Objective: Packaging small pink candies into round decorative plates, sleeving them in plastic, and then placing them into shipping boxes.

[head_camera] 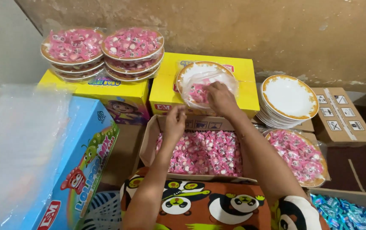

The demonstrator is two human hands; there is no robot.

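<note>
My right hand is curled, fingertips pressed down on the pink wrapped candies inside the clear bag that wraps the gold-rimmed plate; the plate lies directly under that hand, on the yellow box. My left hand hovers nearer to me, fingers bunched as if pinching a few sweets, though I cannot tell whether it holds any. Below it is the open carton of pink candies. I think the filling goes best if I keep the bag mouth wide with one hand, drop small pinches in the middle, and spread them flat so the plate stays level like the filled plate off to my right.
</note>
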